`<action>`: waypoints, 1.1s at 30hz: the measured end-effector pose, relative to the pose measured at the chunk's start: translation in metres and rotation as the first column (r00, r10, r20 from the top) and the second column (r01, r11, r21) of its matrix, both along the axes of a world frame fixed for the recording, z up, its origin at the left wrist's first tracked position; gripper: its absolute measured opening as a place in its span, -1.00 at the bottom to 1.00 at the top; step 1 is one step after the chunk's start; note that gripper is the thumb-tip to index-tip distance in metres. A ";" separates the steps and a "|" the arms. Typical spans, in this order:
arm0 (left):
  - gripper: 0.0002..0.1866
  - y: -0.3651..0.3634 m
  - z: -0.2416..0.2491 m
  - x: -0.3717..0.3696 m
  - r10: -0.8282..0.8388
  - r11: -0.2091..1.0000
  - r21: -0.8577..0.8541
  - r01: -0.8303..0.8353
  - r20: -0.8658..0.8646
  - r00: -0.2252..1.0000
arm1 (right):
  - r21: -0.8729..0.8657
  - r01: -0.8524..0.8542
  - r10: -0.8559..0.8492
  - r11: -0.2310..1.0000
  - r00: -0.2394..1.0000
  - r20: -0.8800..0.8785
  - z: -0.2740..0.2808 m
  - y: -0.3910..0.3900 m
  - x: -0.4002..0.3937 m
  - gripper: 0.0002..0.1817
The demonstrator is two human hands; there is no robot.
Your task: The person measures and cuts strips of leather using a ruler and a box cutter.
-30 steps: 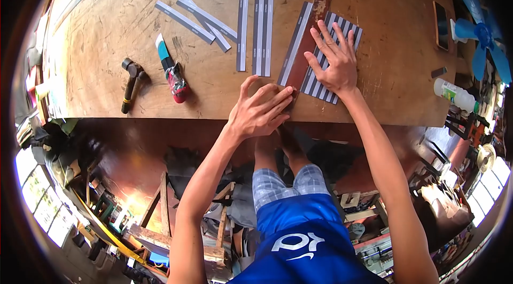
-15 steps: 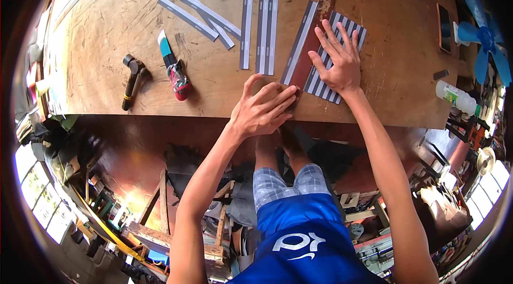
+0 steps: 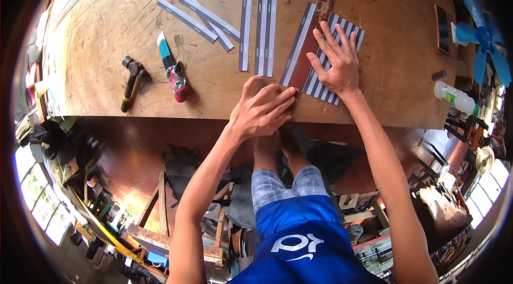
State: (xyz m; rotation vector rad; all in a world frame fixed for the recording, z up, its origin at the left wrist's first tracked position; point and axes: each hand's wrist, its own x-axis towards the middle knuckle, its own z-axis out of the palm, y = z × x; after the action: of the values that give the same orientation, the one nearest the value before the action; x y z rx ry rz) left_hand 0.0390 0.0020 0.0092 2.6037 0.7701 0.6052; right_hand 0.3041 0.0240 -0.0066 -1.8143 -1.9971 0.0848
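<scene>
My right hand point(image 3: 340, 68) lies with its fingers spread over a grey-and-white striped sheet point(image 3: 322, 91). Its fingertips and thumb reach a long reddish-brown flat bar point(image 3: 311, 43), worn at the far end, which lies slantwise on the sheet. To the left of the bar, one striped edge of the sheet point(image 3: 297, 43) shows. At the near end of the bar is my left hand point(image 3: 262, 109), fingers bent and drawn together, index fingertip against the bar. Something small and dark shows under those fingers; what it is I cannot make out.
Cut striped strips point(image 3: 265, 33) lie left of the bar, with several more beyond. A taped knife point(image 3: 173, 73) and a hammer point(image 3: 131, 83) rest on the wooden table point(image 3: 208, 91). At the right are a phone point(image 3: 442, 28), a blue fan point(image 3: 484, 35) and a bottle point(image 3: 454, 97).
The whole view has shifted very slightly. Both hands, the bar and the striped sheet keep the same positions relative to each other.
</scene>
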 end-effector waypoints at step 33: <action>-0.51 0.002 0.003 0.000 -0.005 1.000 -0.007 0.005 0.005 1.000 | 0.004 -0.015 0.015 1.000 1.000 0.009 0.000 0.000 0.000 -0.40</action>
State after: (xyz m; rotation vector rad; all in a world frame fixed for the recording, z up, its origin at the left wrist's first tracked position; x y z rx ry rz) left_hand 0.0386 0.0038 0.0127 2.5960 0.7627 0.6057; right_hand 0.3042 0.0235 -0.0071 -1.7995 -2.0159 0.0773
